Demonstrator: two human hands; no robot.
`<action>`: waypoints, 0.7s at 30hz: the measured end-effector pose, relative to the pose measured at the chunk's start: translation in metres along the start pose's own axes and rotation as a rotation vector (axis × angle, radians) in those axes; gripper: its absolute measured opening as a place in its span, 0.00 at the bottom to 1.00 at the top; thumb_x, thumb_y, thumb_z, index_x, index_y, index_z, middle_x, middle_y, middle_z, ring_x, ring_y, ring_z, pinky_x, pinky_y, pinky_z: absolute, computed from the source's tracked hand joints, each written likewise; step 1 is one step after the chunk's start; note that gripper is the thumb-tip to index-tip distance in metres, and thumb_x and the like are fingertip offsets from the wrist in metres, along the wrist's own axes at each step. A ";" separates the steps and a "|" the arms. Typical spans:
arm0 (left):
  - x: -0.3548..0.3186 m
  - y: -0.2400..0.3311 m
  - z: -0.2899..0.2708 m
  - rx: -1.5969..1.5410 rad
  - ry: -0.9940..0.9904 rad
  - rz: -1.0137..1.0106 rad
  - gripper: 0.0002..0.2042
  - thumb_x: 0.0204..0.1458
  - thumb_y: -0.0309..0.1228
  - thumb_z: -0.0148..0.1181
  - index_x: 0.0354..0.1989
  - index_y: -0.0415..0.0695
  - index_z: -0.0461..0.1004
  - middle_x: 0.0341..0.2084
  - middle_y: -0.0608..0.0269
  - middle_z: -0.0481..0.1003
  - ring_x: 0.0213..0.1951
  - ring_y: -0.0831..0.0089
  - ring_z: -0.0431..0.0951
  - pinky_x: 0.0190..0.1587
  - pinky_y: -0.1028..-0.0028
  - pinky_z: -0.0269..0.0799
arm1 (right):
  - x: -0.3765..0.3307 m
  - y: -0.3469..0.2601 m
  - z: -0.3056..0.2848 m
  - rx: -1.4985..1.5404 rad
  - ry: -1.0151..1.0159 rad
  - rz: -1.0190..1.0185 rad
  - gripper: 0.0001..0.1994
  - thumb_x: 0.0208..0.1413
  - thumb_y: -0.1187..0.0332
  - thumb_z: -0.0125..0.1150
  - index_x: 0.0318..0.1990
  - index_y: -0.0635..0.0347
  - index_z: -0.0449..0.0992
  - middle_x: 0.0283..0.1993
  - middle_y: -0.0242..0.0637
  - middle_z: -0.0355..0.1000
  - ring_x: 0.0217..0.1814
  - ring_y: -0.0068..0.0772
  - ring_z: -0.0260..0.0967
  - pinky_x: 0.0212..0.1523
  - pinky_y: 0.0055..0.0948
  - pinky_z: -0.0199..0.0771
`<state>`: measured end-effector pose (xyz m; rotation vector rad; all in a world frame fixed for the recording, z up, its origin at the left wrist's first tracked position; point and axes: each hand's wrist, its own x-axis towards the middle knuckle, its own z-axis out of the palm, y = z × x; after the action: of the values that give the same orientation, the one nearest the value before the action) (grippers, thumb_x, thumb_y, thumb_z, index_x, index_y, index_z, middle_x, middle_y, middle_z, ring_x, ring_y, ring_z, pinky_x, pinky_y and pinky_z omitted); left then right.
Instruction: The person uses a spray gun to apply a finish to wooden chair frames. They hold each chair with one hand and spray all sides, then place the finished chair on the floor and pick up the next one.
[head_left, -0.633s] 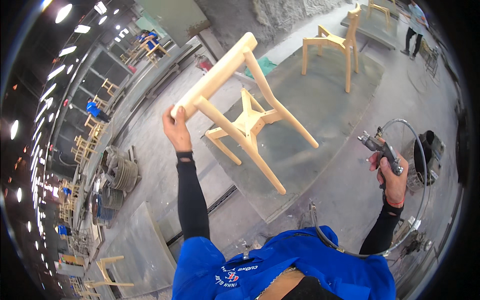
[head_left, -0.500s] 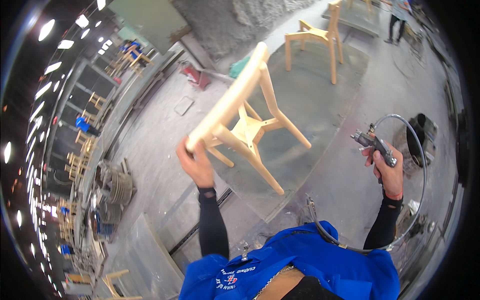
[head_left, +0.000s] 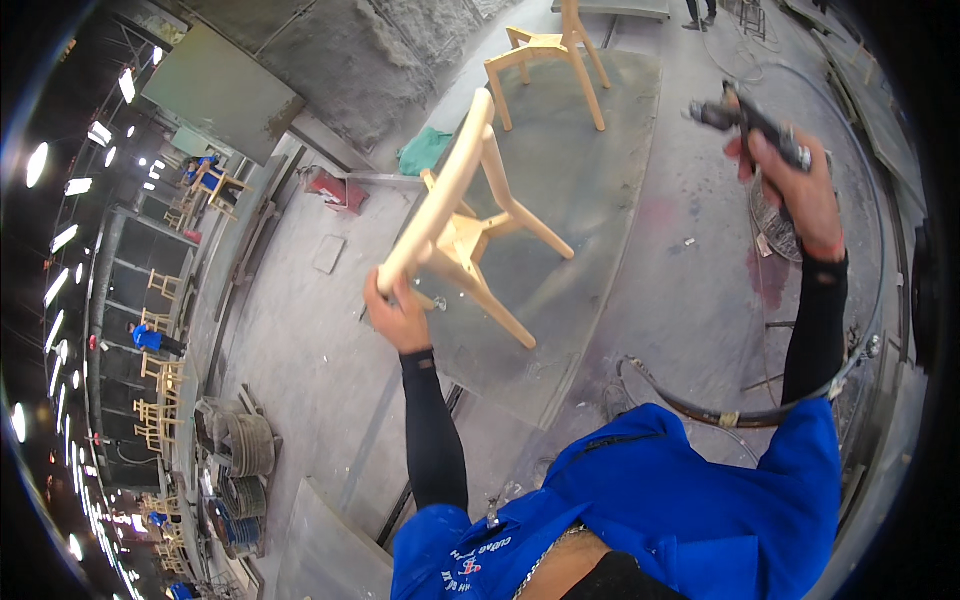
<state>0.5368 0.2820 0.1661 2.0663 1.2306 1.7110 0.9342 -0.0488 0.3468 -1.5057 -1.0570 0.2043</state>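
My left hand (head_left: pixel 398 316) grips the curved back rail of a pale bare-wood chair (head_left: pixel 468 226), which is tipped on its side with its legs pointing right, over a grey metal floor plate (head_left: pixel 590 200). My right hand (head_left: pixel 795 186) is raised at the right and holds a spray gun (head_left: pixel 745 122), its nozzle pointing left toward the chair. A hose (head_left: pixel 700 412) curves from the gun down past my right arm. Both arms wear black sleeves under a blue work top.
A second bare-wood chair (head_left: pixel 545 58) stands upright farther back on the plate. A green cloth (head_left: pixel 424 150) and a red object (head_left: pixel 332 188) lie by the grey wall. Several more chairs (head_left: pixel 160 380) and people in blue stand at far left. Coiled hoses (head_left: pixel 240 445) sit at lower left.
My right hand with the spray gun has risen higher and nearer. The chair has swung more upright on its side, and my view has shifted down and left.
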 end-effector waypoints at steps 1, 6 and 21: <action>0.018 0.002 0.002 -0.035 -0.060 -0.077 0.24 0.62 0.37 0.63 0.60 0.34 0.70 0.54 0.45 0.75 0.54 0.54 0.76 0.57 0.64 0.71 | 0.013 -0.009 -0.001 -0.041 0.002 -0.008 0.18 0.66 0.56 0.61 0.53 0.60 0.80 0.34 0.29 0.77 0.25 0.10 0.64 0.20 0.14 0.54; 0.046 -0.010 0.017 -0.183 -0.076 -0.046 0.29 0.60 0.36 0.64 0.64 0.31 0.65 0.60 0.40 0.71 0.58 0.51 0.74 0.59 0.63 0.70 | 0.037 -0.042 -0.006 -0.204 -0.036 -0.116 0.16 0.63 0.53 0.65 0.40 0.57 0.81 0.31 0.25 0.76 0.28 0.08 0.67 0.19 0.14 0.55; -0.489 -0.142 -0.091 0.237 -1.266 -1.446 0.26 0.57 0.52 0.61 0.55 0.44 0.78 0.38 0.51 0.82 0.39 0.60 0.82 0.41 0.56 0.79 | -0.066 -0.075 0.021 0.135 -0.603 -0.344 0.30 0.54 0.57 0.74 0.61 0.65 0.76 0.34 0.38 0.81 0.32 0.26 0.80 0.36 0.25 0.80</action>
<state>0.3947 0.0046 -0.2470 1.0836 1.5803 -0.3498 0.8462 -0.0903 0.3777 -1.1355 -1.7255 0.4947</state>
